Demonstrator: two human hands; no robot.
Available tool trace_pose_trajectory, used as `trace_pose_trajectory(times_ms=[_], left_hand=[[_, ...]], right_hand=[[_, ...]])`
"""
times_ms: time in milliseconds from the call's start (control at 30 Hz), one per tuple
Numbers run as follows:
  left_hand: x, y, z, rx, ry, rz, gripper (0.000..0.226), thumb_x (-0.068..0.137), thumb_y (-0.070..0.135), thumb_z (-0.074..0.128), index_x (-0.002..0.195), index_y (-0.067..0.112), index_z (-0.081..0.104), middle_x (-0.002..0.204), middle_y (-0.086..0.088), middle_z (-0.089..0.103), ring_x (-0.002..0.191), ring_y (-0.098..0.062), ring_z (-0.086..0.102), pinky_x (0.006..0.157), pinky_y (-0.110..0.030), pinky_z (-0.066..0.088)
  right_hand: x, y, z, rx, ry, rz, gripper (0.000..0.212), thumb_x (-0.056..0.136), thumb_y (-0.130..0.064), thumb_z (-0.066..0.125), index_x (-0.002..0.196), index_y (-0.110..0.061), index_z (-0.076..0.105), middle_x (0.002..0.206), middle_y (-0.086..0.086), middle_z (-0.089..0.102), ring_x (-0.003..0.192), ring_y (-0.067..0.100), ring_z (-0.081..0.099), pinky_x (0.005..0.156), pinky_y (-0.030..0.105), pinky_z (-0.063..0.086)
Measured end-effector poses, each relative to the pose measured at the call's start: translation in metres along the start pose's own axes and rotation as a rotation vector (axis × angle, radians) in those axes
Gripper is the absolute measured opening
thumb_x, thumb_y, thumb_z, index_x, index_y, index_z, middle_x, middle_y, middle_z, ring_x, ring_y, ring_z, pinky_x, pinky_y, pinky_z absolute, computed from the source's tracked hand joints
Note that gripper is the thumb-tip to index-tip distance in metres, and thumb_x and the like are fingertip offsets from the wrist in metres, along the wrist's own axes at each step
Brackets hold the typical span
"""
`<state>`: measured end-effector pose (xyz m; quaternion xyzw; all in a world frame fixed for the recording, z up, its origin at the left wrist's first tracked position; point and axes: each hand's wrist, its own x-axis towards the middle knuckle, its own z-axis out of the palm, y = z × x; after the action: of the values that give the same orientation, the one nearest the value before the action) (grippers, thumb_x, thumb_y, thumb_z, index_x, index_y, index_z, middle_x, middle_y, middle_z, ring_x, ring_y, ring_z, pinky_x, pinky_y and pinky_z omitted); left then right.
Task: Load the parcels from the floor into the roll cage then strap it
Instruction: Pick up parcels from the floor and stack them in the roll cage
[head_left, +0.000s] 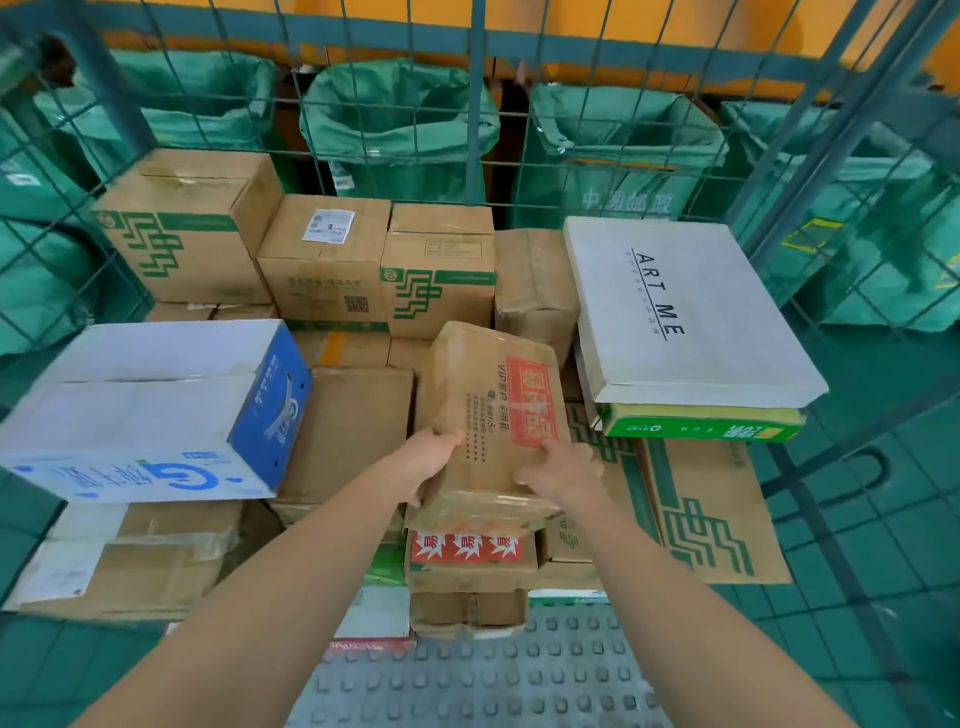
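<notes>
While your left hand gripped the parcel by its left edge, your right hand's fingers pressed flat on top. Boxes hemmed both sides.

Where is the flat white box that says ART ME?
In the head view, the flat white cardboard box lies at the right, on top of a green and yellow carton, beside the wire cage wall.

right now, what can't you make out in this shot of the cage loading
Head view only:
- left hand: fingers hidden under the brown parcel it holds.
- right hand: blurred, so gripping or just pressing on top is unclear.
- shipping label: print too small to read.
- roll cage floor: covered by boxes.
- strap, and any parcels left on the floor: outside the frame.
</notes>
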<state>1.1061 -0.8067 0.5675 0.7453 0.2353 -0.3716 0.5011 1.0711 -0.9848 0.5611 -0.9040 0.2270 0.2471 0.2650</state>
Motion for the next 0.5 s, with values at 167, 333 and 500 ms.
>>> trace_pose_trajectory(times_ms=[167,333,500], left_hand=[[-0.004,-0.015,0.001,-0.020,0.066,-0.060,0.044,0.104,0.038,0.037,0.142,0.016,0.041,0.143,-0.010,0.049,0.127,-0.034,0.049,0.096,-0.049,0.049],[-0.006,-0.018,0.001,-0.019,0.276,0.028,0.048,0.103,0.027,0.043,0.143,0.002,0.041,0.142,-0.015,0.050,0.127,-0.034,0.049,0.098,-0.034,0.042],[-0.016,-0.021,-0.006,-0.068,0.364,0.018,0.064,0.099,0.032,0.050,0.152,0.007,0.025,0.148,-0.015,0.042,0.130,-0.034,0.046,0.104,-0.040,0.042]], right_hand=[[0.006,0.014,0.004,0.258,-0.148,-0.031,0.103,0.076,-0.036,0.081,0.157,-0.033,0.018,0.159,0.014,0.022,0.142,0.035,0.032,0.114,0.048,0.036],[0.010,0.000,0.016,0.363,-0.259,-0.112,0.119,0.068,-0.023,0.085,0.159,-0.027,0.009,0.156,0.009,0.034,0.141,0.027,0.037,0.114,0.044,0.039],[0.012,0.012,0.011,0.275,-0.375,-0.198,0.113,0.080,-0.020,0.079,0.158,-0.033,-0.002,0.165,0.004,0.001,0.149,0.029,0.022,0.118,0.046,0.032]])
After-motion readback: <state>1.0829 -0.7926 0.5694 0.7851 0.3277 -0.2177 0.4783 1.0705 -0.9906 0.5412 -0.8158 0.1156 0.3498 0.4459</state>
